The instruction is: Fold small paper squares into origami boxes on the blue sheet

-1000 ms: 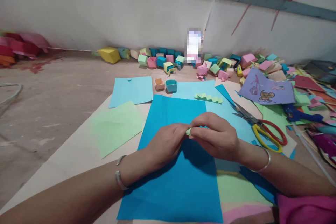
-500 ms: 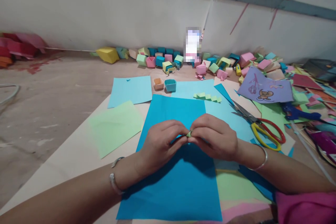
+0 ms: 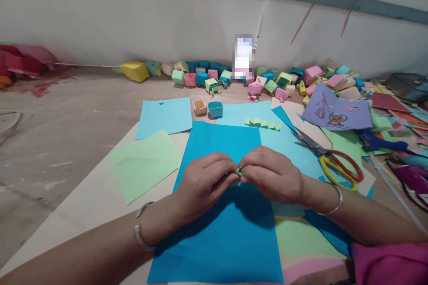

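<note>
A small folded piece of light green paper (image 3: 239, 171) is pinched between the fingertips of both my hands. My left hand (image 3: 203, 182) is closed on its left side and my right hand (image 3: 272, 173) on its right, hiding most of it. Both hands are above a dark blue sheet of paper (image 3: 217, 240). Beyond the sheet stand a peach paper box (image 3: 200, 107) and a teal paper box (image 3: 216, 109), both open at the top. A zigzag-folded green strip (image 3: 263, 124) lies to the right of them.
Scissors with red and yellow handles (image 3: 339, 167) lie at the right, near a blue glue gun (image 3: 383, 142). Light blue (image 3: 163, 116) and light green (image 3: 145, 164) sheets lie at the left. Several small paper boxes line the wall around a blurred-out phone-like screen (image 3: 244, 55).
The green paper between my fingertips has turned slightly and now shows a curled, open edge. Both hands stay nearly in place; the whole view has shifted a little.
</note>
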{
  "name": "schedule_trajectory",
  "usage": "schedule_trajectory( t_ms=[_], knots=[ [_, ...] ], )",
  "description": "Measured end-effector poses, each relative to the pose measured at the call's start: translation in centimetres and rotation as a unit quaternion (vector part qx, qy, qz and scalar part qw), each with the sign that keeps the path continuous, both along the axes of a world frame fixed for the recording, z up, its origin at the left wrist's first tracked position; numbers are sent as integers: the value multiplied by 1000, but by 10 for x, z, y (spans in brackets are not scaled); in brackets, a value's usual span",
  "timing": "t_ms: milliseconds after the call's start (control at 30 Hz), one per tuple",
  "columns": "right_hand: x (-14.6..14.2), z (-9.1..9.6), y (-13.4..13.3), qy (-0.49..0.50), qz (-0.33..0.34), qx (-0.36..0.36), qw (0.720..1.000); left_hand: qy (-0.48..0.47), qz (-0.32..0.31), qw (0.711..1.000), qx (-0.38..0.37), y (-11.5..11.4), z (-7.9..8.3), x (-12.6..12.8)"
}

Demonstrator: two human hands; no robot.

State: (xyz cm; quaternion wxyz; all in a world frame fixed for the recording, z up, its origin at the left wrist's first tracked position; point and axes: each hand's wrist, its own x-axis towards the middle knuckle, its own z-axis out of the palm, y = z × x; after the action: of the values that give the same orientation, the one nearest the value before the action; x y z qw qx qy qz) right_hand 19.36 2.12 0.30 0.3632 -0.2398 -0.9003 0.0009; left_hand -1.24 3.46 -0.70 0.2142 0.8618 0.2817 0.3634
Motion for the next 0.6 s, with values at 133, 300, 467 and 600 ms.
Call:
schedule_trajectory(
  t_ms=[133, 300, 467, 600],
  knots=[
    [0, -1, -1, 14, -6, -8, 1000, -6, -1, 1000, 12, -1, 0, 0],
    [-2, -1, -2, 39, -13, -18, 999, -9, -9, 999, 33, -3, 0, -1],
    [-3, 0, -3, 49, -15, -27, 998, -8, -1, 999, 40, -3, 1, -1],
    [-2, 0, -2, 52, -13, -40, 998, -35, 11, 998, 57, -2, 2, 0]
  ],
)
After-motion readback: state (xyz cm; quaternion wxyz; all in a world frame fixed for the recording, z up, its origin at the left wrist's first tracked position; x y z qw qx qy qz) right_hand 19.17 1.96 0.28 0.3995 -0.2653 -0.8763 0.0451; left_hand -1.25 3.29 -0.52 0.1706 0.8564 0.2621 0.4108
